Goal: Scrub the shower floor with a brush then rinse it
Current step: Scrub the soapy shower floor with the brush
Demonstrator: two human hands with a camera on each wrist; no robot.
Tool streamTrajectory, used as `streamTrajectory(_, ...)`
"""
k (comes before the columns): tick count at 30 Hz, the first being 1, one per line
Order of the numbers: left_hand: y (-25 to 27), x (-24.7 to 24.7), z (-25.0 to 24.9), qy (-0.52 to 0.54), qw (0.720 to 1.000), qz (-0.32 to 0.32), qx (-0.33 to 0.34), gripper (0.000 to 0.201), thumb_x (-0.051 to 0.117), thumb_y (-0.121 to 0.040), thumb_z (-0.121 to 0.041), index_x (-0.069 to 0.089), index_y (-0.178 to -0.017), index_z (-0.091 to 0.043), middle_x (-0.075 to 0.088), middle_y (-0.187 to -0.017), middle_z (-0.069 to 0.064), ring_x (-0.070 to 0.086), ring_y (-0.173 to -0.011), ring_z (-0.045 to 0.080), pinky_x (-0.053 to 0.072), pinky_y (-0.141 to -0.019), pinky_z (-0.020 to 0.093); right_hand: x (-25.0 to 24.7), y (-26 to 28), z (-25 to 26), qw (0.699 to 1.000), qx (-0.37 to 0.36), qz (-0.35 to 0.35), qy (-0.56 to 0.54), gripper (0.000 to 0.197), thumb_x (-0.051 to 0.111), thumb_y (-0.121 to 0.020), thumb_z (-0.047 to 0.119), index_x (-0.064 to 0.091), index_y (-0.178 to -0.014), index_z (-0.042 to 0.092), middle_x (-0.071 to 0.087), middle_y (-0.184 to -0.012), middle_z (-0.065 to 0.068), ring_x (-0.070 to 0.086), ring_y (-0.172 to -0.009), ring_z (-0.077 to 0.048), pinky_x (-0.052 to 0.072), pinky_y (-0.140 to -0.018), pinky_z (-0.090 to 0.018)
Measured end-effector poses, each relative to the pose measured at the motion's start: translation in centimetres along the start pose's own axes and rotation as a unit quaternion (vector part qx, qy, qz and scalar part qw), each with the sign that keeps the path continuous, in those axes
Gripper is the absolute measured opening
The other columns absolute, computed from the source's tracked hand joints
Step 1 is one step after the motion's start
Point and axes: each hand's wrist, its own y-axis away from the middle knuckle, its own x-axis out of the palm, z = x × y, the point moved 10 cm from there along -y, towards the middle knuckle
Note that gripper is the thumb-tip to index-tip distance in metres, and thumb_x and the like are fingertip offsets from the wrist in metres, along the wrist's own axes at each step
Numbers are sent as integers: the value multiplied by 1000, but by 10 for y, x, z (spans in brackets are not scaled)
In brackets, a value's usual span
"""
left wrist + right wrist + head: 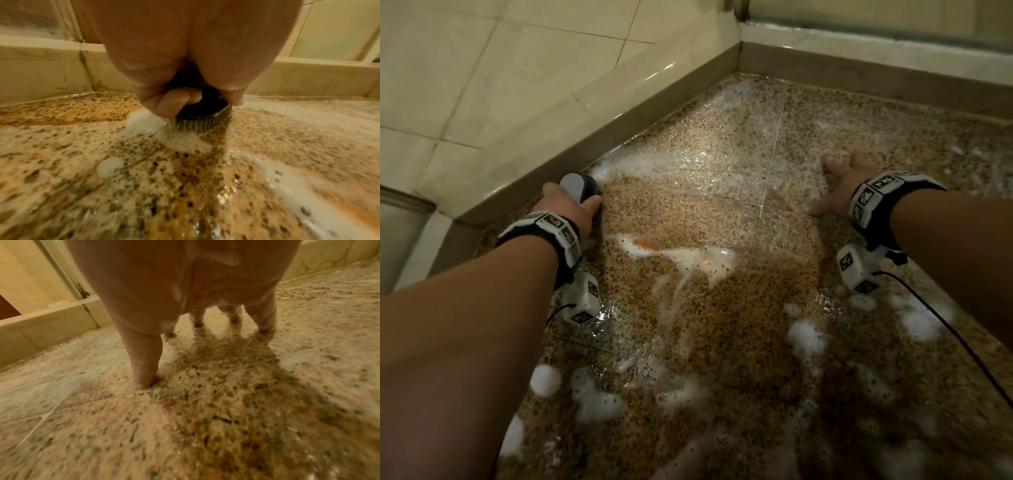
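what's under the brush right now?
Under the brush, gripped by the left hand, the bristles press on the wet speckled floor, with white foam at their front edge. The floor directly beneath the bristles is covered, so its state cannot be seen.

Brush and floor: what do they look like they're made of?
Brush: likely hard plastic, with a smooth dark body, a grey cap in the head view, and a dense row of stiff pale bristles, probably synthetic. Floor: polished speckled stone, granite-like, in tan and black flecks with pale grout lines, glossy under water and foam.
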Motion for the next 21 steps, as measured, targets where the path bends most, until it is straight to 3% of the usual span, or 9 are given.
streamTrajectory(10, -6, -2, 4, -12, 1000, -7, 2, 86, 61, -93, -60, 27, -147, -3, 58, -126, 29, 62, -95, 46, 50, -70, 51, -2, 5, 2, 1000, -1, 5, 0, 117, 78, -74, 64, -1, -158, 45, -21, -166, 0, -1, -154, -37, 19, -121, -56)
streamTrajectory(14, -13, -8, 4, -17, 1000, -16, 2, 87, 59, -91, -65, 28, -144, -3, 56, -130, 30, 61, -104, 50, 53, -84, 57, 0, 5, 1, 1000, -2, 4, -15, 115, 78, -75, 61, 0, -158, 46, -21, -166, 0, -2, -154, -37, 19, -122, -56)
streamTrajectory(16, -7, -7, -1, -20, 1000, -12, -5, 89, 60, -91, -65, 26, -147, -4, 54, -135, 29, 60, -108, 49, 52, -86, 54, -1, 5, 0, 1000, -3, -1, -17, 115, 79, -76, 60, 1, -158, 45, -20, -166, 0, -1, -154, -37, 18, -122, -55)
streamTrajectory(19, 19, 8, -30, -27, 999, 9, 41, 85, 62, -93, -59, 26, -150, -6, 52, -141, 24, 59, -116, 46, 48, -85, 48, -2, 4, 1, 1000, 1, -3, -5, 115, 78, -75, 62, 1, -158, 45, -19, -167, 0, 2, -153, -39, 20, -120, -56)
streamTrajectory(21, 40, 26, -58, -19, 994, 21, 103, 76, 66, -92, -55, 36, -143, -8, 56, -137, 21, 60, -116, 42, 50, -90, 47, -1, 1, 1, 1000, 2, -6, -5, 117, 79, -73, 62, 1, -158, 45, -19, -166, -1, 1, -153, -39, 20, -121, -56)
